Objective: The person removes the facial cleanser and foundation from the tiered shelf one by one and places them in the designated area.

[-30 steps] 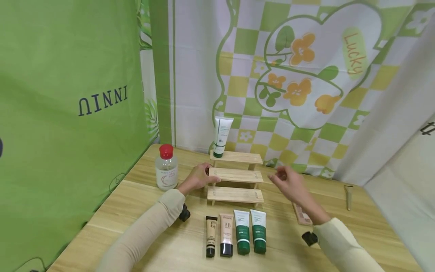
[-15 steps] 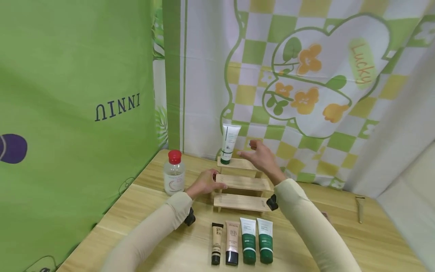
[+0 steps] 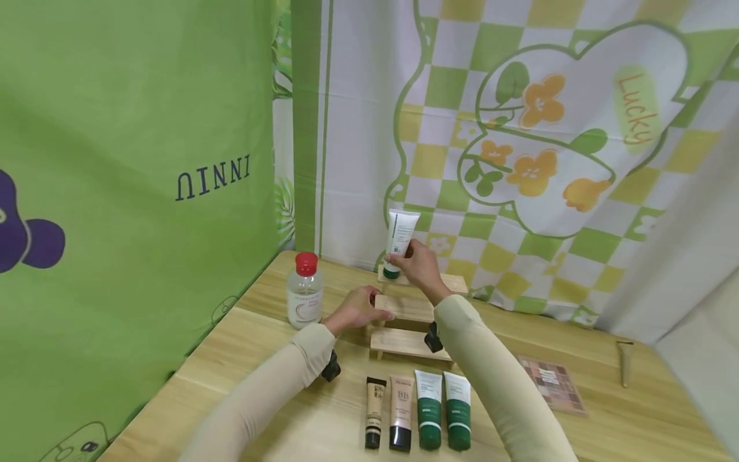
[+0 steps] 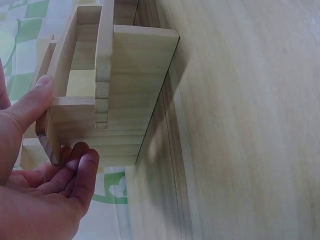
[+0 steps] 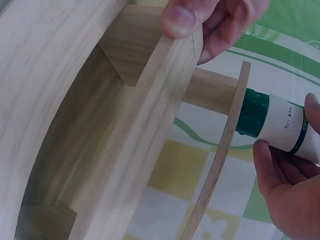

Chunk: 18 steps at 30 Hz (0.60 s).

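A three-step wooden display stand [image 3: 398,342] sits at the back of the table. My left hand [image 3: 356,309] grips the left end of its middle step, the thumb on top and the other fingers curled underneath, as the left wrist view shows. On the top step a white squeeze tube [image 3: 404,226] stands upright on its green cap [image 5: 252,112]. My right hand [image 3: 423,266] holds this tube low on its body, thumb on one side and fingers on the other. In the right wrist view the cap's end is right at the step's surface.
A clear bottle with a red cap [image 3: 305,292] stands left of the stand. In front lie a beige tube [image 3: 374,410], a pink BB tube [image 3: 401,410] and two green-and-white tubes [image 3: 429,410]. An eyeshadow palette [image 3: 553,385] and a slim tan tool [image 3: 624,364] lie right.
My right hand has moved left and back from beside the stand to the white tube and taken hold of it. My left hand has stayed on the middle step. The head view has shifted slightly.
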Each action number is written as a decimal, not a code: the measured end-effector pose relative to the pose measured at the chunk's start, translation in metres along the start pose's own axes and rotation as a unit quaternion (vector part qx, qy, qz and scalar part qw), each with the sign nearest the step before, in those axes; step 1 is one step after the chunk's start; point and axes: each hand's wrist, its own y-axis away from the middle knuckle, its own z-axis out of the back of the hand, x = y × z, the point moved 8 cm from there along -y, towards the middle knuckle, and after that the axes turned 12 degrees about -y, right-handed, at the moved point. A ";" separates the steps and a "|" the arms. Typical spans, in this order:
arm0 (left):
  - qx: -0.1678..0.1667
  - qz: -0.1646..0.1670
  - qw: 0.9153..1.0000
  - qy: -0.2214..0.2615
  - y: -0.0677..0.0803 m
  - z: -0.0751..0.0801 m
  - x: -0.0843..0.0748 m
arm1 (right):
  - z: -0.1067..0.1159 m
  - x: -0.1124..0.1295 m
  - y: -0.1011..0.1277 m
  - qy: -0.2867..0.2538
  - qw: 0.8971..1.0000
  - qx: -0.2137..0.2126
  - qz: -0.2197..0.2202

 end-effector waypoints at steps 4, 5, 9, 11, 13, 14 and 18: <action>-0.001 0.006 1.000 0.003 0.000 0.000 0.001 | -0.001 0.000 -0.001 -0.006 1.000 -0.005 0.005; -0.002 0.006 1.000 0.002 0.000 0.001 0.000 | 0.000 0.001 -0.001 -0.006 1.000 -0.007 0.008; -0.006 0.002 1.000 0.004 0.001 0.002 -0.002 | 0.000 0.003 0.000 0.000 1.000 -0.011 0.013; -0.004 0.003 1.000 0.006 0.001 0.002 -0.001 | 0.000 0.004 0.000 0.002 1.000 -0.010 0.013; -0.002 0.005 1.000 0.005 0.002 0.001 -0.001 | 0.001 0.005 0.001 0.006 1.000 -0.009 0.014; -0.001 0.006 1.000 0.005 0.002 0.001 -0.001 | 0.002 0.006 0.002 0.009 1.000 -0.008 0.016; 0.002 0.011 1.000 0.005 0.002 0.000 -0.001 | 0.012 0.011 0.005 0.011 1.000 -0.010 0.022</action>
